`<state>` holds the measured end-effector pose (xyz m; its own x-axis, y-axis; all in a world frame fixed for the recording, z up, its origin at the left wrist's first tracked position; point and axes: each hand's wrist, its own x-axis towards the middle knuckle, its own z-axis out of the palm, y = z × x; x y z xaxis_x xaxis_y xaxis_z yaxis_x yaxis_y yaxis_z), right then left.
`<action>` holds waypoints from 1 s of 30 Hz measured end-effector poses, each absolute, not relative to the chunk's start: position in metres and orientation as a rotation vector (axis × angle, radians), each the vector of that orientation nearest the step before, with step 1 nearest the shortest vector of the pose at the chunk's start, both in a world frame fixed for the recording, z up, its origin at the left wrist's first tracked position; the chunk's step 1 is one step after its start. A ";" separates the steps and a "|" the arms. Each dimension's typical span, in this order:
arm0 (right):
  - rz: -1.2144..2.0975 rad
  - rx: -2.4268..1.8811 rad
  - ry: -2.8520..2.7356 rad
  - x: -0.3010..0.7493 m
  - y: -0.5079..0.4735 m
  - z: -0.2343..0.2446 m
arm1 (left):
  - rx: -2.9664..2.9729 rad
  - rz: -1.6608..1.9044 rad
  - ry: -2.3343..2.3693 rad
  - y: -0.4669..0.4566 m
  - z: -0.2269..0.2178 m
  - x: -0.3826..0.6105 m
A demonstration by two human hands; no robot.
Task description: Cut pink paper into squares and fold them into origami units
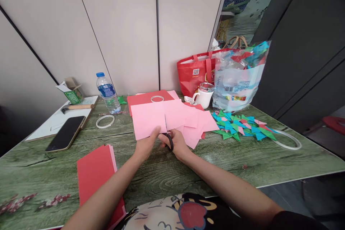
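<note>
A pair of dark-handled scissors [169, 142] is gripped in my right hand [178, 143], its blades within a slit in a pink sheet of paper [148, 118]. The slit runs up from the sheet's near edge. My left hand [147, 145] pinches that sheet at its lower edge, thumb on top, just left of the scissors. Several loose pink sheets [192, 133] lie fanned on the table to the right, with red paper among them. Behind the held sheet rests a stack of red paper [145, 97] with a white ring of tape [157, 99] on it.
On the left lie a phone [66, 133], a hammer [78, 106], another ring [105, 121] and red sheets [95, 176]; a water bottle [108, 93] stands behind. A white mug [204, 97], red bag [188, 75], plastic bag [237, 86] and folded paper pieces [239, 125] occupy the right.
</note>
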<state>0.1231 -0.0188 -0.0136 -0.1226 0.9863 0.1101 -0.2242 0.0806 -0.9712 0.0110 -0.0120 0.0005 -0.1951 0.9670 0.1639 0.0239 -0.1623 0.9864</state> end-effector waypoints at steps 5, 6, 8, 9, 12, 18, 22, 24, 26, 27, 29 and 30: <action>1.311 -0.928 -1.181 0.126 -0.016 -0.015 | 1.248 1.468 1.264 -0.013 -0.002 0.013; 1.302 -0.936 -1.176 0.127 -0.015 -0.015 | 1.249 1.469 1.259 -0.012 -0.002 0.013; 1.302 -0.943 -1.161 0.129 -0.014 -0.015 | 1.230 1.492 1.242 -0.011 -0.003 0.013; 1.313 -0.937 -1.154 0.129 -0.013 -0.015 | 1.211 1.514 1.224 -0.010 -0.003 0.013; 1.373 -0.889 -1.136 0.129 -0.014 -0.014 | 1.131 1.576 1.119 -0.006 0.000 0.010; 1.423 -0.869 -1.192 0.128 -0.014 -0.013 | 1.066 1.475 1.029 -0.009 0.014 0.008; 1.409 -0.860 -1.224 0.129 -0.016 -0.009 | 1.208 1.354 1.019 -0.010 0.012 0.007; 1.410 -0.826 -1.254 0.130 -0.017 -0.008 | 1.238 1.315 1.049 -0.009 0.009 0.006; 1.414 -0.786 -1.281 0.131 -0.016 -0.008 | 1.262 1.286 1.083 -0.009 0.005 0.005; 1.414 -0.776 -1.291 0.131 -0.016 -0.009 | 1.274 1.276 1.094 -0.008 0.004 0.005; 1.405 -0.781 -1.298 0.132 -0.015 -0.011 | 1.297 1.268 1.111 -0.009 0.004 0.005; 1.400 -0.790 -1.296 0.132 -0.014 -0.012 | 1.307 1.269 1.122 -0.009 0.004 0.006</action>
<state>0.1322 -0.0138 -0.0123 -0.2585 0.9509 0.1703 -0.2429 0.1066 -0.9642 0.0057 -0.0091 0.0043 0.0356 0.9927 0.1153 -0.0068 -0.1151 0.9933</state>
